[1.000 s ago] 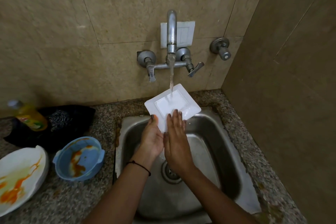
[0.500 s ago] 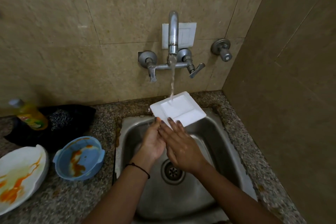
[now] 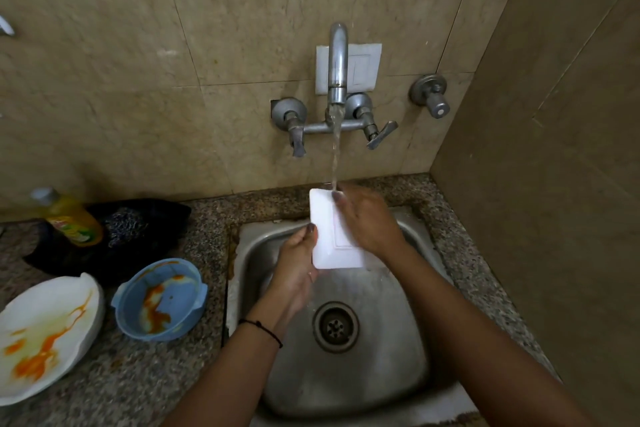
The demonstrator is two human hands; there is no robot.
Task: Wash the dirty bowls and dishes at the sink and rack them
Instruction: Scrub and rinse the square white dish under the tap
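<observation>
- The white square dish [image 3: 325, 236] stands on edge over the sink [image 3: 381, 374], caught between the two hands, with its top corner under the water stream [image 3: 334, 156] from the tap [image 3: 337, 62].
- The left hand [image 3: 294, 270] pinches the dish's lower left edge: the thumb [image 3: 310, 230] lies on the near face and the other fingers are hidden behind it.
- The right hand [image 3: 367, 222] covers the dish's right half. One fingertip [image 3: 337, 197] presses the near face where the water lands, and the rest lie close together, curling over the top edge. How far they wrap behind I cannot tell.
- The step looks like rinsing and rubbing the dish clean.
- To do it well, keep the left pinch firm, since a wet dish probably slips easily. Sweep the right fingers from the top edge down towards the left thumb so the water carries residue off the low corner.
- Turn the dish so the face behind the fingers gets the stream too.
- Left of the left hand, well apart on the counter, the blue bowl [image 3: 161, 298] and white plate [image 3: 45, 333] are smeared orange and unwashed. No rack is in view.
</observation>
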